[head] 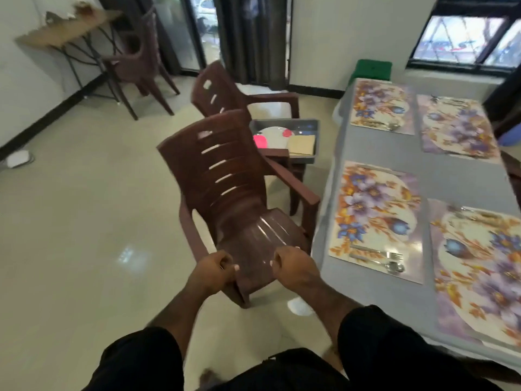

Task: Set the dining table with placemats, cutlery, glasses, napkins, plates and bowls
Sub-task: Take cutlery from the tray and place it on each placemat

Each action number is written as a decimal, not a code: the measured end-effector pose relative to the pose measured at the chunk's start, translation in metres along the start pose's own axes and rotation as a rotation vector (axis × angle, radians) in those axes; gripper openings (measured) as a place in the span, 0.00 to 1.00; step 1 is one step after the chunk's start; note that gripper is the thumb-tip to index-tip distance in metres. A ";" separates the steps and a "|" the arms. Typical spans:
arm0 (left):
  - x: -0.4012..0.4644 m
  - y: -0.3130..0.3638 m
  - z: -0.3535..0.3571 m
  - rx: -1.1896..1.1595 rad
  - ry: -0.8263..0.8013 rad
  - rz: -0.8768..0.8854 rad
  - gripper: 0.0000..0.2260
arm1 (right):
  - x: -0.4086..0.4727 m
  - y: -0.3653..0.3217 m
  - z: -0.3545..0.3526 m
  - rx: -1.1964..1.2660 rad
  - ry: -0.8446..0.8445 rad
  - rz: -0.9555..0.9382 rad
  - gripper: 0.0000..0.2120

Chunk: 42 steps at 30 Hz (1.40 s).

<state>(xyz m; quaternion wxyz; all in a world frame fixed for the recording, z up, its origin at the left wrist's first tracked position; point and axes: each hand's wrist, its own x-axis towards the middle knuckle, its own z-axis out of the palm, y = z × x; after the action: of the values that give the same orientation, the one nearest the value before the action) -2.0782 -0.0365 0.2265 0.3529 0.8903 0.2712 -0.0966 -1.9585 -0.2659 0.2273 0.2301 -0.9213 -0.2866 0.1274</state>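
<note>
The bench [375, 148], under a grey cloth, fills the right side and runs off the right and lower edges, so its far side is not seen. Four floral placemats [377, 218] lie on it in two rows; the two on the right are cut by the frame edge. Just beside the bench stands a brown plastic chair [239, 193], tilted, its seat front toward the camera. Both hands are clamped on that seat edge: the left hand [215, 270] curls round the left corner, the right hand [293, 266] round the right, fingers tucked under and out of sight. Behind it a second chair [222, 91] carries a grey tub [284, 125], partly hidden by the near chair's back and arm. In the tub lie a white plate [275, 135] with pink marks and a folded tan napkin [301, 145]; the rest of its contents is too blurred to tell. A fork [379, 253] and spoon [390, 267] rest on the near left placemat's lower edge. More cutlery [384, 126] lies on the far left mat, smeared by blur, and faint metal glints top the two right mats.
</note>
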 end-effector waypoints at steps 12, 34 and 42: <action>-0.044 -0.228 -0.163 -0.099 0.089 -0.189 0.08 | 0.069 -0.258 0.135 -0.112 -0.168 -0.089 0.10; 0.313 -0.390 -0.448 -0.098 0.074 -0.327 0.11 | 0.517 -0.485 0.220 -0.192 -0.351 -0.090 0.11; 0.531 -0.411 -0.556 -0.033 -0.028 -0.167 0.13 | 0.709 -0.498 0.221 -0.178 -0.187 0.155 0.11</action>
<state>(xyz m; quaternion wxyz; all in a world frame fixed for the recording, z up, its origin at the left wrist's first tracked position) -1.8723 0.8100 0.2035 0.3620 0.8571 0.3413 -0.1336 -1.7032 0.5911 0.2115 0.1095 -0.9415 -0.2449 0.2040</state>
